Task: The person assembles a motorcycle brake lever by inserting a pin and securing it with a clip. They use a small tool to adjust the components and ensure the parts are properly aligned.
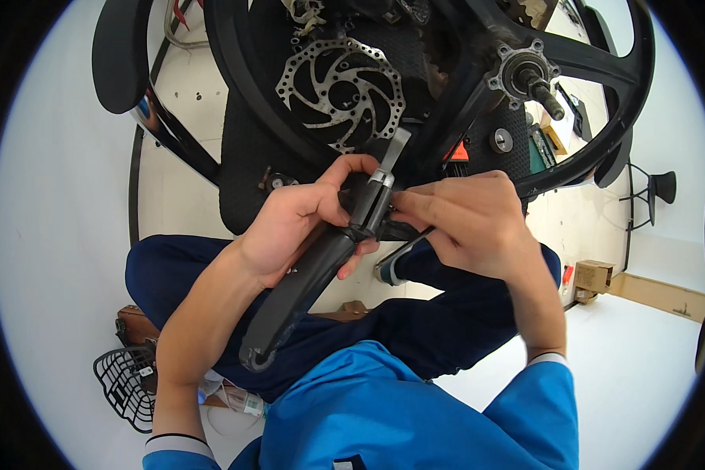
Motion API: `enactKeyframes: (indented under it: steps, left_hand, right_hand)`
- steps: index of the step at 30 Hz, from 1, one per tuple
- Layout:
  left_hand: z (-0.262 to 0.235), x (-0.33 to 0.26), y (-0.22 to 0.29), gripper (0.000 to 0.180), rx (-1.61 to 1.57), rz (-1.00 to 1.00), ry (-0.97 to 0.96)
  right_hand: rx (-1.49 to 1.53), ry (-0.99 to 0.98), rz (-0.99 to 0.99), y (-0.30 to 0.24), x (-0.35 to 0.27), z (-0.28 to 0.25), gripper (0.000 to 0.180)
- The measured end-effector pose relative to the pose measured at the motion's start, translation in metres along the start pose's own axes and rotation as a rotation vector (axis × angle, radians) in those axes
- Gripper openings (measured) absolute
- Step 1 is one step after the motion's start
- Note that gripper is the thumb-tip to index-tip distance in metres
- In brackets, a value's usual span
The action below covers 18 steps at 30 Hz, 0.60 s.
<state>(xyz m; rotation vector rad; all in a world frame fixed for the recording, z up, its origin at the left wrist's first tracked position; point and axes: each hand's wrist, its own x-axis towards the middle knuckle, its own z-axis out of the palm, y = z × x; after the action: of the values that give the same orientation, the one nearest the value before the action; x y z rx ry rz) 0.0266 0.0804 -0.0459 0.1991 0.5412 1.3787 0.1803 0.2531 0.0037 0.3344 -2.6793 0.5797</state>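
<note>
My left hand (294, 219) is wrapped round a long black tapered part (301, 294) that slants from my lap up to the right. Its upper end is a metal clamp-like piece with a flat silver tongue (397, 149). Against the right side of that end, the bent fingers of my right hand (474, 219) are pinched together. A thin dark rod (415, 241) shows just below them; whether they grip it, I cannot tell. Just beyond my hands lies a perforated silver brake disc (343, 94). The black spoked wheel (478, 86) with its hub and axle (529, 74) stands behind.
Under the wheel is a black textured chair seat (239, 168) with an armrest (121, 55) at left. Small metal parts (278, 180) and a round silver piece (501, 141) lie on it. A black wire basket (125, 388) sits low left. Cardboard boxes (594, 276) stand at right.
</note>
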Motion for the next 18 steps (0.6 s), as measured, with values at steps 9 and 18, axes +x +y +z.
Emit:
enactKeyframes:
  steps: [9, 18]
  left_hand:
    - [0.001, -0.001, 0.003, 0.06, 0.066, 0.059, 0.008]
    - [0.013, -0.008, 0.006, 0.072, 0.511, 0.221, 0.2]
  right_hand:
    - [-0.224, -0.023, -0.28, 0.002, 0.009, -0.017, 0.035]
    - [0.661, 0.1, 0.689, -0.022, 0.0, 0.021, 0.011]
